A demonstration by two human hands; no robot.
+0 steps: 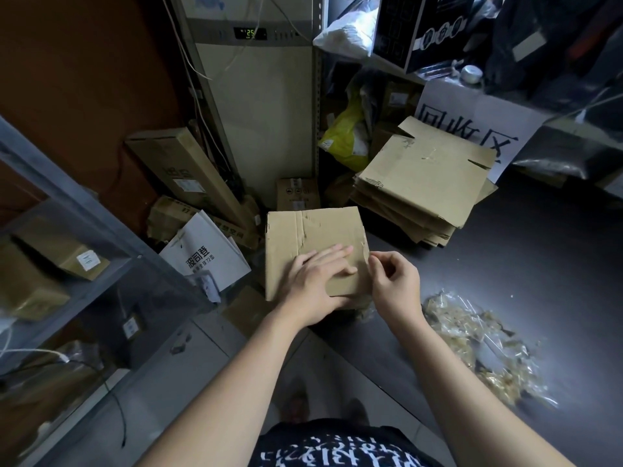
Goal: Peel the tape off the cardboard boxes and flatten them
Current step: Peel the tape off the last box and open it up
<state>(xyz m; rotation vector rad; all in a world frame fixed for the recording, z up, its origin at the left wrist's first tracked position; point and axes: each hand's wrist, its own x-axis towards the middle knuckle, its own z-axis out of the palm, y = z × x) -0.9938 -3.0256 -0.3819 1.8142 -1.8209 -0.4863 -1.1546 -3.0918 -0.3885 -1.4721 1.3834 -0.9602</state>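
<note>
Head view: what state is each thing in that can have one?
cardboard box, top face up, seam still taped
left hand, flat, pressing on the box top
right hand, pinching tape at the box's right edge
flattened boxes, stacked on the floor
peeled tape pile, crumpled on the floor
display, lit, reading 25

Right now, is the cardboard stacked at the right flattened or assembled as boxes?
Flattened: the cardboard stack shows thin sheets lying one upon another.
</note>
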